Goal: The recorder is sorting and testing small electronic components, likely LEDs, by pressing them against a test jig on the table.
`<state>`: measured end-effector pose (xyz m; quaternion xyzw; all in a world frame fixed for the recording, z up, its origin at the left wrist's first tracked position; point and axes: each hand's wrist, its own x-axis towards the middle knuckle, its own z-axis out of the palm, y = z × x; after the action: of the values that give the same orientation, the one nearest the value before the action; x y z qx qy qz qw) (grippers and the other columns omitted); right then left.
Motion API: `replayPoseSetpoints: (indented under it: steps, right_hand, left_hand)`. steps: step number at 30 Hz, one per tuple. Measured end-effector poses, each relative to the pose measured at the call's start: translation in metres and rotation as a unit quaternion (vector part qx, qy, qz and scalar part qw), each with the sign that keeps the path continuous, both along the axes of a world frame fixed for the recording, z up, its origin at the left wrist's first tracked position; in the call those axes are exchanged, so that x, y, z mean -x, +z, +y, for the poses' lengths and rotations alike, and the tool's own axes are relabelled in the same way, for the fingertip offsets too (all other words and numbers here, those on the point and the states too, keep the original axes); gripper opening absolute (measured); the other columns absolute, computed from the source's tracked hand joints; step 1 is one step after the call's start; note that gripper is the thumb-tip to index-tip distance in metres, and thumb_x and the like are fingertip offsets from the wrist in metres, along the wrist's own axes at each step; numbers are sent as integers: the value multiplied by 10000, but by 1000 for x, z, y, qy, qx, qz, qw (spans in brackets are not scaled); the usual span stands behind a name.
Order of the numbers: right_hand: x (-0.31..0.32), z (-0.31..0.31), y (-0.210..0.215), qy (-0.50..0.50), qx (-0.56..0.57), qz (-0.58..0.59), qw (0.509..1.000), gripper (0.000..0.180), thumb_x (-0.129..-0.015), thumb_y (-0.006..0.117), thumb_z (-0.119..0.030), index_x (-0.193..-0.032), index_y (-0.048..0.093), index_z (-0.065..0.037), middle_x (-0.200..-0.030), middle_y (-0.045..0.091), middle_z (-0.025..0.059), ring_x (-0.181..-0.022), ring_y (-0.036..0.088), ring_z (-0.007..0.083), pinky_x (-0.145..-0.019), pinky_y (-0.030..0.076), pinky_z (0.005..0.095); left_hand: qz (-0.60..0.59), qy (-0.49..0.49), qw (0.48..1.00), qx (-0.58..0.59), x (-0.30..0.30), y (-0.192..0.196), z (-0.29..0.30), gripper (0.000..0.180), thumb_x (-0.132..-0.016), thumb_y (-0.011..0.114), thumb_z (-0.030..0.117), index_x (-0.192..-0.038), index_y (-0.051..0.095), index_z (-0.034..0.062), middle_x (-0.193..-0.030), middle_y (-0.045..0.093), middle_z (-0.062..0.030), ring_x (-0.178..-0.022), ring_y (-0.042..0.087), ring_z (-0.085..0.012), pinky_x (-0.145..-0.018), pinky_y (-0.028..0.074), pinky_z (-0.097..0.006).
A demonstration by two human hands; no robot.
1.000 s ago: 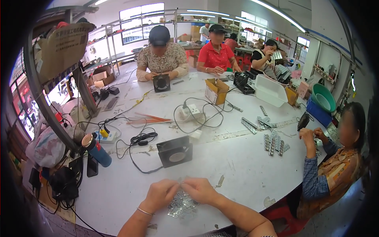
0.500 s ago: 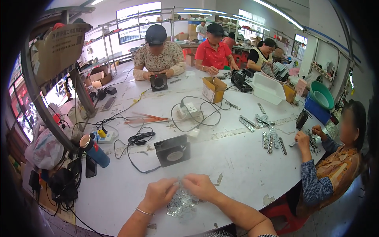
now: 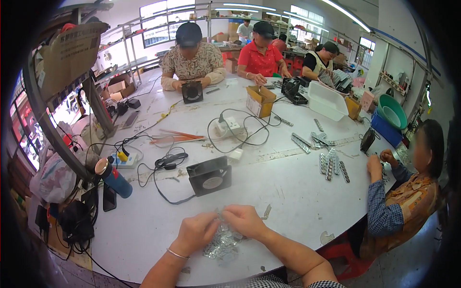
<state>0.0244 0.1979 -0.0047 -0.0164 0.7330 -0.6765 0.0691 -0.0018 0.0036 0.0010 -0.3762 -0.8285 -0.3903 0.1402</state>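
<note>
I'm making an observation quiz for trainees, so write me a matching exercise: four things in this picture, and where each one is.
Things
1. silvery pile
2. black boxy device
3. blue bottle
4. white tub

Places
A. beside the phone
B. between the wearer's forearms
C. right of the open cardboard box
D. just beyond the left hand and right hand

Pairs: 1-B, 2-D, 3-A, 4-C.

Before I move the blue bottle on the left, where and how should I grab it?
Probably around the middle of the bottle, coming from its right: its blue body is long and rounded, it appears to stand upright, and a dark phone lies close by its base on the left.
</note>
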Motion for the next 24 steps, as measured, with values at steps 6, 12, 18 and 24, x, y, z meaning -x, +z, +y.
replayPoseSetpoints:
  steps: [6, 12, 18, 24]
  right_hand:
    - [-2, 1, 6, -26, -6, 44, 999, 208, -946, 606, -183, -989, 700, -3, -725, 617, -41, -616, 500, 17, -526, 402, 201]
    - [-1, 3, 2, -28, 4, 40, 999, 207, -948, 605, -177, -1000, 699, -1, -734, 630, -35, -613, 521, 17, -522, 415, 199]
    - [2, 4, -4, -29, -10, 80, 996, 202, -947, 603, -168, -995, 693, 6, -751, 632, -38, -637, 525, 26, -546, 430, 213]
    - [-2, 2, -4, -18, -36, 70, 997, 195, -946, 604, -170, -994, 696, -5, -745, 627, -35, -631, 514, 22, -543, 422, 211]
  left_hand:
    - [-34, 46, 998, -24, 0, 2, 2, 236, -802, 745, 77, -1016, 663, 17, -748, 663, -128, -584, 637, -214, -555, 513, -292]
    - [-24, 41, 999, -7, 1, 0, 2, 304, -797, 748, 75, -1086, 663, 30, -753, 663, -130, -597, 644, -214, -573, 522, -302]
    - [-8, 37, 999, -2, 4, -1, 1, 272, -791, 747, 72, -1050, 675, 31, -753, 662, -128, -595, 639, -221, -569, 519, -307]
    - [-10, 38, 999, 0, 0, 6, 1, 258, -794, 741, 67, -1041, 676, 33, -751, 659, -128, -590, 631, -225, -559, 510, -306]
